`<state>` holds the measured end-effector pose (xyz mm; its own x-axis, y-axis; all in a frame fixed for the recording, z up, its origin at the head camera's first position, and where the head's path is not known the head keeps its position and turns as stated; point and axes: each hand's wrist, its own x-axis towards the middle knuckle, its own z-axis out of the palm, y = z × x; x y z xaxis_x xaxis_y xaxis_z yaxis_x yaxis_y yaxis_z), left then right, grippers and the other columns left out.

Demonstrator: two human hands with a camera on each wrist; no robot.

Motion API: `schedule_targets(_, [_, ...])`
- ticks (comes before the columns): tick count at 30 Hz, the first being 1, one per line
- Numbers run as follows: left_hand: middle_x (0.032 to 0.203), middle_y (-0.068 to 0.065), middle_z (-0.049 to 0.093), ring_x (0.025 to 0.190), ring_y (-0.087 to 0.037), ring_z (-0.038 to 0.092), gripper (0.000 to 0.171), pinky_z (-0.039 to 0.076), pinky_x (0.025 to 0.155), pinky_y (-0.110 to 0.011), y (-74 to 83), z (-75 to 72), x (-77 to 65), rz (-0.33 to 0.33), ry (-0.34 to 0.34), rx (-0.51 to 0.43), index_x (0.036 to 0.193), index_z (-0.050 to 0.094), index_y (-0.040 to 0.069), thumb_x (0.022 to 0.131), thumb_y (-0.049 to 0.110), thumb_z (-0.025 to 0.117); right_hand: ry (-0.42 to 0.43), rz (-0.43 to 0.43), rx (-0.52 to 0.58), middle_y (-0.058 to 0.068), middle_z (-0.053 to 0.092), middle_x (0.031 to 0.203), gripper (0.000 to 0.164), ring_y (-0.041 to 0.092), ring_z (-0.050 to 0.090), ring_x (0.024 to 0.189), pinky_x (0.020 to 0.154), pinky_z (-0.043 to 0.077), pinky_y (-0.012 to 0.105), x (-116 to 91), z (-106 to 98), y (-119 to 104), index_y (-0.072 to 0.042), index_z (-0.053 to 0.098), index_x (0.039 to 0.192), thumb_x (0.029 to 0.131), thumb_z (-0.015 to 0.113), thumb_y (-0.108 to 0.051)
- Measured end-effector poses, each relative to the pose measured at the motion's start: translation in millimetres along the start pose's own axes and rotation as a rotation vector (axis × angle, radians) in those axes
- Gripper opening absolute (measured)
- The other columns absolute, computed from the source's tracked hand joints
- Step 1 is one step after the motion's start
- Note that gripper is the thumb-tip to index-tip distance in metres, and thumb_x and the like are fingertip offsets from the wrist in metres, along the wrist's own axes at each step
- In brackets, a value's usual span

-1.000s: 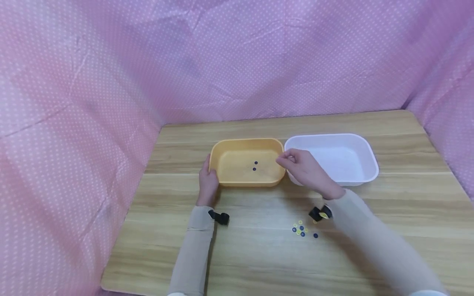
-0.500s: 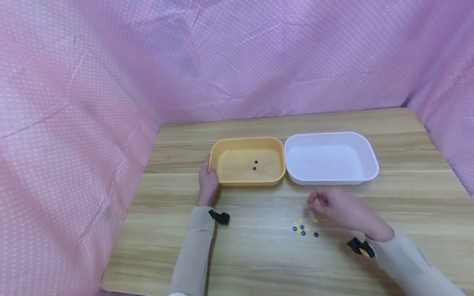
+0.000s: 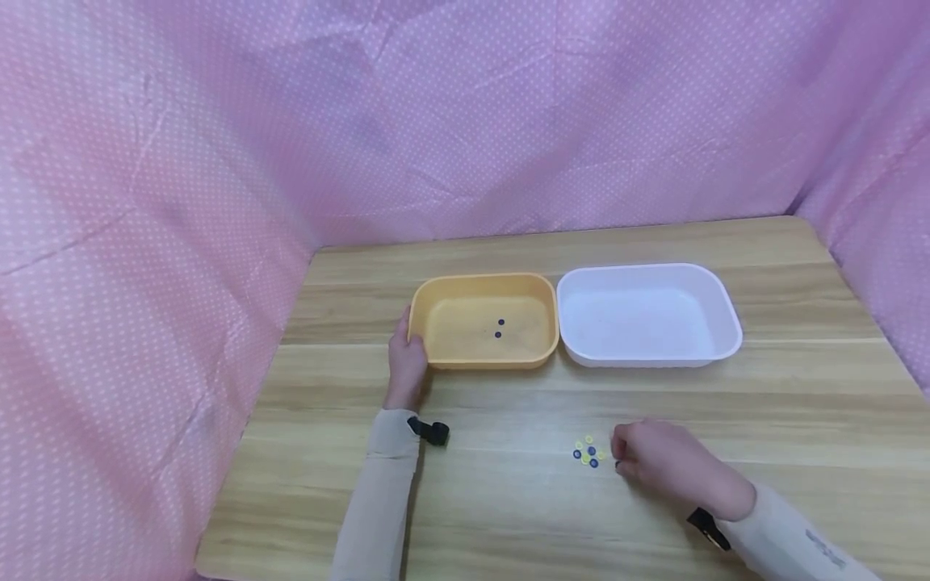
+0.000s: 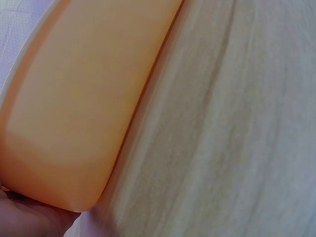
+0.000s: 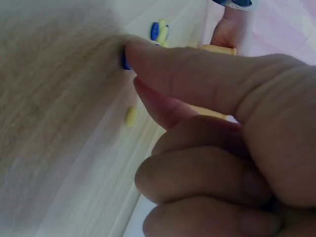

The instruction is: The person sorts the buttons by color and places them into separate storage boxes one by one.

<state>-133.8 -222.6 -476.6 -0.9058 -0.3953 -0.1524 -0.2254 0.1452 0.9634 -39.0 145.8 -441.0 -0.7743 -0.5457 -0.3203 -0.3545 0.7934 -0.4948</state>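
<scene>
At the left end of the yellow plastic basin (image 3: pixel 485 364), my left hand (image 3: pixel 407 369) grips the side, thumb near the rim; its other fingers are mostly hidden. Two dark blue buttons (image 3: pixel 501 322) lie in that basin. My right hand (image 3: pixel 672 464) is low over the table, right of a small group of blue and yellow buttons (image 3: pixel 592 451). In the right wrist view, the thumb tip touches or covers part of a blue button (image 5: pixel 125 60) on the table. The index fingertip stays apart from the thumb, the other fingers curled. A single yellow button (image 5: pixel 131 116) lies nearby.
A white plastic basin (image 3: pixel 654 362) stands right beside the yellow one, their ends nearly touching. Both rest on a wooden table (image 3: pixel 501 500). Pink dotted cloth (image 3: pixel 465 121) hangs behind and along the sides.
My right hand has moved from above the meeting ends of the two basins, back toward me and down to the loose buttons. The left hand stays on the yellow basin.
</scene>
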Motion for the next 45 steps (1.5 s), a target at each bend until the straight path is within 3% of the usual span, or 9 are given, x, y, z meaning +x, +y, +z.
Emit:
schedule_targets(10, [0.155, -0.001, 0.032, 0.139, -0.014, 0.032, 0.059, 0.028, 0.112, -0.028, -1.7, 0.6, 0.5, 0.027, -0.003, -0.006, 0.152, 0.033, 0.017, 0.096, -0.001, 0.032, 0.02, 0.013, -0.011, -0.012, 0.055, 0.068, 0.017, 0.008, 0.047, 0.062, 0.059, 0.044, 0.029, 2.4, 5.6, -0.4, -0.02, 0.062, 0.074, 0.081, 0.076, -0.011])
schedule_targets(16, [0.155, -0.001, 0.032, 0.139, -0.014, 0.032, 0.059, 0.028, 0.112, -0.028, -2.0, 1.3, 0.9, 0.027, 0.001, -0.005, 0.152, 0.033, 0.016, 0.096, -0.001, 0.032, -0.011, 0.028, -0.031, -0.011, 0.054, 0.067, 0.015, 0.009, 0.046, 0.061, 0.058, 0.044, 0.028, 4.4, 8.3, -1.5, -0.019, 0.063, 0.075, 0.083, 0.074, -0.012])
schedule_targets(27, [0.154, 0.0, 0.034, 0.138, -0.012, 0.033, 0.059, 0.029, 0.112, -0.027, -3.1, 0.8, 2.5, 0.022, 0.001, -0.008, 0.152, 0.035, 0.019, 0.096, 0.001, 0.033, 0.062, -0.08, -0.272, -0.002, 0.058, 0.065, 0.003, 0.012, 0.053, 0.057, 0.051, 0.046, 0.026, -0.1, 16.2, -9.4, -0.009, 0.067, 0.084, 0.085, 0.07, -0.009])
schedule_targets(33, [0.154, -0.001, 0.034, 0.138, -0.015, 0.034, 0.06, 0.029, 0.112, -0.029, -4.6, 0.2, 0.5, 0.005, 0.0, -0.004, 0.151, 0.035, 0.019, 0.095, -0.002, 0.033, 0.15, -0.169, -0.403, -0.002, 0.044, 0.055, 0.016, 0.011, 0.04, 0.047, 0.04, 0.037, 0.028, -4.7, 23.5, -11.3, -0.006, 0.056, 0.073, 0.079, 0.068, 0.003])
schedule_targets(45, [0.153, -0.001, 0.037, 0.136, -0.013, 0.037, 0.06, 0.031, 0.11, -0.026, -3.6, 1.9, 1.6, 0.017, 0.008, -0.023, 0.151, 0.037, 0.021, 0.095, -0.001, 0.032, 0.237, -0.234, -0.449, -0.001, 0.042, 0.054, 0.018, 0.009, 0.036, 0.045, 0.035, 0.035, 0.026, -6.8, 26.1, -15.6, -0.003, 0.056, 0.07, 0.075, 0.071, 0.004])
